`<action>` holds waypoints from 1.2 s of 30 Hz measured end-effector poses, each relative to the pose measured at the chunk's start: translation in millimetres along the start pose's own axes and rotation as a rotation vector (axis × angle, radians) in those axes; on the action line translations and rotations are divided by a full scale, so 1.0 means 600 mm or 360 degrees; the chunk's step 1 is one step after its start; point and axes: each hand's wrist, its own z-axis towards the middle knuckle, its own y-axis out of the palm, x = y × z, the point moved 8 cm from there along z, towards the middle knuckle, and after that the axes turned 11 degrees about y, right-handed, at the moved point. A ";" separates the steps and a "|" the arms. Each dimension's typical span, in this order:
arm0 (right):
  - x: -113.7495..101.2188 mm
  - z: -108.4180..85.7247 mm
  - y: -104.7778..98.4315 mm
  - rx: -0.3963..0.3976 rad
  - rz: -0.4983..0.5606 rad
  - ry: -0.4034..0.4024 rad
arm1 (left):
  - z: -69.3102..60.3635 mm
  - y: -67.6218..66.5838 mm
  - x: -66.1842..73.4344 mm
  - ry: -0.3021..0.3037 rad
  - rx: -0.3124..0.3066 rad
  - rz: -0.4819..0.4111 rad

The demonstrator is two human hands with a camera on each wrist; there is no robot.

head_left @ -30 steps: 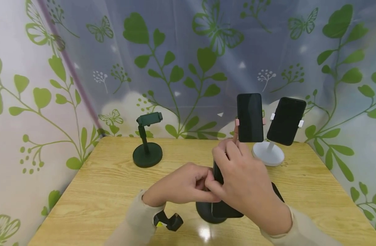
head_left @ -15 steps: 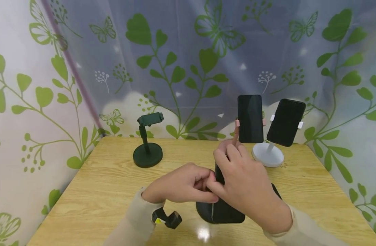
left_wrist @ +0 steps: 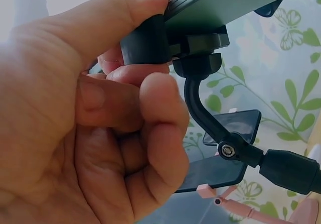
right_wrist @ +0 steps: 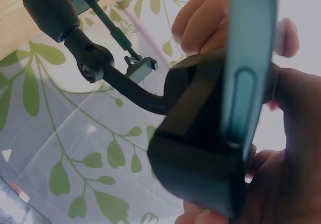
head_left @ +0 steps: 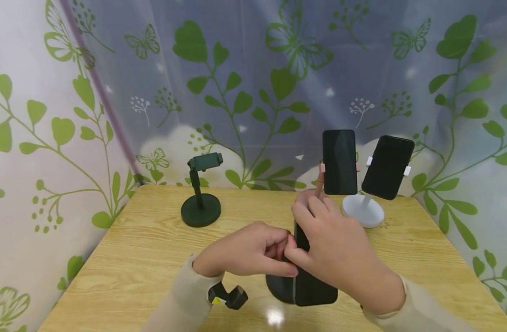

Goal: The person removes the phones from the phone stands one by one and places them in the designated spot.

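Note:
A black phone sits against the dark clamp of a black stand, whose round base is partly covered. My left hand pinches the clamp's end; in the left wrist view its thumb lies on top, by the phone's edge, with the other fingers curled below. My right hand grips the phone from above and the right, its thumb near my left fingertips. In the right wrist view, the clamp lies against the phone; the phone's upper part is largely hidden in the head view.
At the back left of the wooden table stands a dark green phone stand. Behind my right hand, a pink stand holds one phone, and a white stand holds another. A patterned curtain hangs behind.
The phone's lower end has moved slightly right and toward me. A dark edge earlier visible right of my right hand is out of sight. Both hands keep nearly the same hold.

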 end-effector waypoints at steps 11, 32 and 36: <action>0.008 0.002 -0.002 -0.0061 0.0017 -0.0008 | 0.005 0.002 0.001 -0.0022 0.0016 -0.0043; -0.002 -0.006 0.000 -0.0145 0.0151 -0.0136 | 0.002 0.001 -0.008 0.0004 0.0003 -0.0036; -0.004 -0.008 -0.002 -0.0196 0.0251 -0.0140 | 0.002 -0.001 -0.010 -0.0021 0.0004 -0.0020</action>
